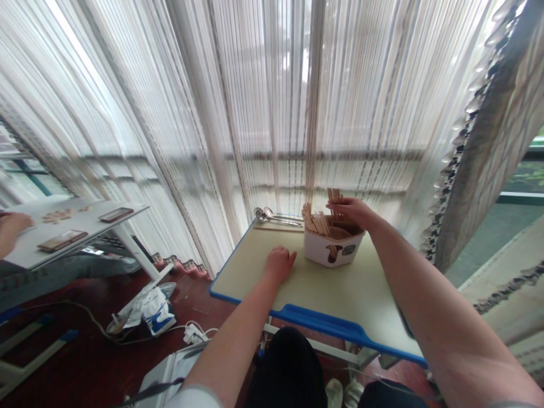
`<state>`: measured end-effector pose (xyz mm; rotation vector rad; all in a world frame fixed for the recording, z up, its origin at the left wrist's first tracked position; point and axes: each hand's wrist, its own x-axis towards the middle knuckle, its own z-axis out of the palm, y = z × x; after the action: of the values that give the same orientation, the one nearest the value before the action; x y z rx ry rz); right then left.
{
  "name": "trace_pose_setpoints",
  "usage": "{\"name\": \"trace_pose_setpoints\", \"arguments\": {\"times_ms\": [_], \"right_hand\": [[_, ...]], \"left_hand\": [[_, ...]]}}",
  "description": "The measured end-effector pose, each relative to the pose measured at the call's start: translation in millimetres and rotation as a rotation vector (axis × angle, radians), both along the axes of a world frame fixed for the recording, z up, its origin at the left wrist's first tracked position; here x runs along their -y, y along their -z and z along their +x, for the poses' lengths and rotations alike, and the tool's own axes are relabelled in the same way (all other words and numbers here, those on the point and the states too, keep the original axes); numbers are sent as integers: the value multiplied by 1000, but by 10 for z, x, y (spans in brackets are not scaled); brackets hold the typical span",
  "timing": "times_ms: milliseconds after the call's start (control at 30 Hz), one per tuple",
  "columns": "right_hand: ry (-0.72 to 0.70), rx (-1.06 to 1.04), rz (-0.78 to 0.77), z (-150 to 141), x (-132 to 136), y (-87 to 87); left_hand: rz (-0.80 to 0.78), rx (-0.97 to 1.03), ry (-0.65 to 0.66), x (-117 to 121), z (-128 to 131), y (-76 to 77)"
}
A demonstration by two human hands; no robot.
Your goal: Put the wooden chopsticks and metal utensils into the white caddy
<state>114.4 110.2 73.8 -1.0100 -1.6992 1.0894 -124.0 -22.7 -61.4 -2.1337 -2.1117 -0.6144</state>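
Observation:
My right hand (pixel 353 212) is closed around a bundle of wooden chopsticks (pixel 335 196), held upright over the right part of a white utensil holder (pixel 325 252). Their lower ends are hidden by the hand and the holder's rim. More wooden sticks (pixel 321 223) lean in the holder's left part, beside lighter wooden pieces (pixel 306 213) whose kind I cannot make out. My left hand (pixel 280 264) rests on the cream tabletop (pixel 250 269) left of the holder, holding nothing, its thumb apart from the fingers. Metal serving spoons (pixel 276 218), one slotted, lie along the back edge.
The small desk has a blue edge (pixel 323 322). Sheer curtains (pixel 272 113) hang behind it. At left, another person's hand (pixel 15 229) is over a white table (pixel 97 226) with small pieces. Bags (pixel 157 311) and a power strip (pixel 195 333) lie on the floor.

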Motion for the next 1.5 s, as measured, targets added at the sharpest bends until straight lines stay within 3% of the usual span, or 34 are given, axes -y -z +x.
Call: {"name": "trace_pose_setpoints", "arguments": {"times_ms": [100, 200, 300, 467, 600, 700, 767, 900, 967, 1067, 1333, 1500], "right_hand": [[142, -117, 141, -34, 88, 8], [490, -275, 345, -102, 264, 95], [654, -233, 440, -147, 480, 248], [650, -35, 387, -84, 698, 393], [756, -79, 436, -123, 925, 394], [818, -103, 503, -313, 1228, 493], [747, -78, 532, -485, 1428, 627], [409, 92, 549, -797, 1600, 947], [265, 183, 533, -925, 1543, 1075], [156, 301, 488, -1135, 1326, 1198], [264, 504, 354, -1780, 457, 1350], [292, 615, 308, -1958, 137, 1555]], "left_hand": [[-22, 14, -8, 1, 7, -14], [-28, 13, -16, 4, 9, -15], [-11, -2, -18, 12, 4, -3], [-6, -10, -32, 46, 5, -2], [-28, -9, -68, 96, 20, -37], [-24, -13, -128, 124, -1, -59], [-38, -26, -200, 124, -56, -68], [-128, -57, -309, 65, -286, -82], [-157, -68, -323, 9, -436, -89], [-157, -80, -338, -106, -637, -96], [-55, 0, -459, -503, -860, -25], [-20, 5, -545, -599, -909, 97]]}}
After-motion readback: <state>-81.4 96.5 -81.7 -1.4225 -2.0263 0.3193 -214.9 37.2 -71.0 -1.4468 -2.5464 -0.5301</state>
